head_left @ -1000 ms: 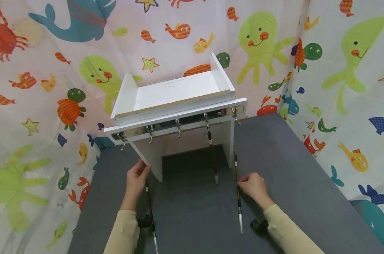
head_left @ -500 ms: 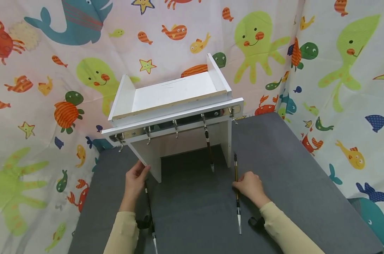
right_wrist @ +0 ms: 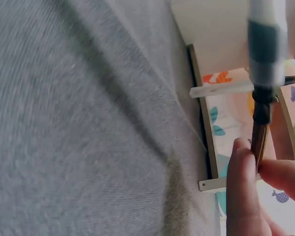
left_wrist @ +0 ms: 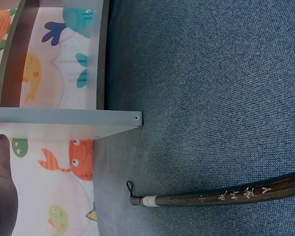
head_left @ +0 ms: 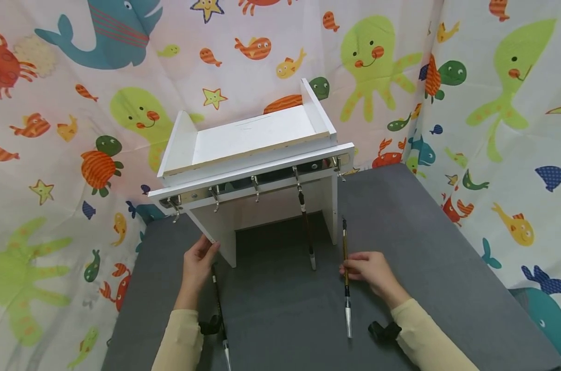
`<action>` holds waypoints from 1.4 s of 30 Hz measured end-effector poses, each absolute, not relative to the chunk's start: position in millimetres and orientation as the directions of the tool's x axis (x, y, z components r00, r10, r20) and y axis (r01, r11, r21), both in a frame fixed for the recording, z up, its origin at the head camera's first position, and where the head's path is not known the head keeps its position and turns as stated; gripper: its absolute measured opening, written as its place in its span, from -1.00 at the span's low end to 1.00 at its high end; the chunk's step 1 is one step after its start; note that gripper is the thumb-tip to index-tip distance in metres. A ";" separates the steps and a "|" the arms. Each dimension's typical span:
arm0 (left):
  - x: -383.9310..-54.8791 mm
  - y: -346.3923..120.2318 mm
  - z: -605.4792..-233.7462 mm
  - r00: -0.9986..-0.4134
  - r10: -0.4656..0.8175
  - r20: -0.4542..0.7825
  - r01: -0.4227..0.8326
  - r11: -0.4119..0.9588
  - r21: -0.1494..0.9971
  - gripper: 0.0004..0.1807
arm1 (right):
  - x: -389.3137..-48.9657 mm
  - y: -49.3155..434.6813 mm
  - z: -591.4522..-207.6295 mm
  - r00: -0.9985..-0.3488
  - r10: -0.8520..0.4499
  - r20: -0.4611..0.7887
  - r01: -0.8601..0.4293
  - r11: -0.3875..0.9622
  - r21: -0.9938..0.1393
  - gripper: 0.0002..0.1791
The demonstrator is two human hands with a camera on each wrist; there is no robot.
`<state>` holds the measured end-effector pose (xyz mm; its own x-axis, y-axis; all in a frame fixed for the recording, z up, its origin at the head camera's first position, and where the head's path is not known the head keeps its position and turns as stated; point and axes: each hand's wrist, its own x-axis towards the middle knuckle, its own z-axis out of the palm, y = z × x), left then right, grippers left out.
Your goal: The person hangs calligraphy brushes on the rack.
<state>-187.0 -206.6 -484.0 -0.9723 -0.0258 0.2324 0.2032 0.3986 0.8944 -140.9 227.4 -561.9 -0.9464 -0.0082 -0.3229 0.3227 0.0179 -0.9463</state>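
Note:
My left hand grips the front edge of the left side panel of a white shelf rack, with the thumb on the near side. Right of the rack, my right hand pinches a calligraphy brush by its brown handle. This brush points its clear-capped tip toward me, its loop end toward the rack. In the right wrist view the capped end looms close, clear of the cloth. Another capped brush hangs tip down from one of the rack's hooks. Below my left hand lies a third brush.
A dark grey cloth covers the table. Behind and to the right hangs a white curtain printed with sea animals. Several metal hooks line the rack's front rail, the others bare. Black straps sit at both wrists.
My right hand has turned, fingers now beneath the brush handle, and the brush has risen slightly. The hanging brush swings a little. My left hand stays on the rack.

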 end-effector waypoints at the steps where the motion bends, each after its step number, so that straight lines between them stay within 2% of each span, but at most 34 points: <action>1: -186.8 -206.7 -484.1 -0.972 -0.026 0.232 0.202 0.400 0.894 -0.50 | -140.0 228.3 -560.0 -0.946 -0.024 -0.325 0.325 -0.015 -0.946 -0.57; 5: -186.2 -207.0 -484.4 -0.972 -0.034 0.233 0.201 0.394 0.897 -0.50 | -137.1 230.5 -553.0 -0.943 -0.064 -0.327 0.332 -0.103 -0.938 -0.44; 13: -185.2 -206.8 -485.4 -0.971 -0.029 0.239 0.207 0.404 0.891 -0.49 | -132.7 231.8 -543.3 -0.958 -0.044 -0.282 0.285 -0.206 -0.936 -0.31; 18: -185.0 -206.7 -486.2 -0.970 -0.025 0.241 0.211 0.403 0.891 -0.49 | -130.0 231.0 -534.8 -0.974 -0.030 -0.223 0.224 -0.235 -0.946 -0.34; 25: -183.7 -205.9 -486.0 -0.975 -0.036 0.220 0.188 0.395 0.899 -0.49 | -123.9 228.7 -523.4 -0.997 -0.005 -0.076 0.076 -0.192 -0.978 -0.61; 32: -183.8 -206.8 -486.4 -0.976 -0.038 0.213 0.180 0.400 0.899 -0.48 | -118.2 224.2 -511.7 -0.999 0.012 0.035 -0.036 -0.135 -0.990 -0.55; 38: -184.7 -207.1 -486.0 -0.976 -0.039 0.216 0.185 0.389 0.903 -0.48 | -110.0 219.3 -499.7 -0.989 -0.019 0.144 -0.143 -0.030 -0.989 -0.64; 42: -184.2 -207.5 -485.0 -0.977 -0.038 0.211 0.181 0.380 0.907 -0.47 | -106.7 214.9 -493.0 -0.978 -0.040 0.206 -0.205 -0.028 -0.978 -0.68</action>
